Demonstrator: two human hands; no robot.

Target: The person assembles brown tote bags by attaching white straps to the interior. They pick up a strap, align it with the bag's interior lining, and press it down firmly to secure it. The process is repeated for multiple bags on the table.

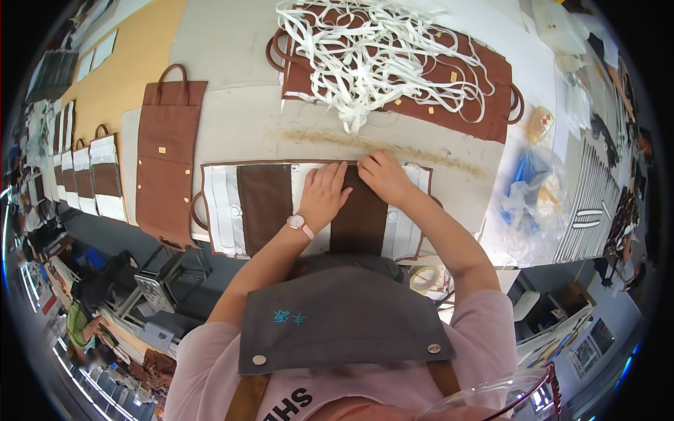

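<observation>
An unfinished bag panel (265, 207) lies flat before me, its white lining crossed by two dark brown bands. Brown loop handles show at its ends. My left hand (325, 191), with a pink-strapped watch on the wrist, rests palm down on the middle, fingers stretched toward the far edge. At that edge, just to the right, my right hand (385, 179) has bent fingers closed over the rim of the panel. The fingertips of the right hand are partly hidden.
A tangle of white straps (372, 59) covers another brown panel (491, 119) at the back. To the left lies a brown bag panel (165, 133), with several smaller ones (107, 175) beyond. Clear plastic bags (537, 203) and a stack of thin strips (590, 210) sit at the right.
</observation>
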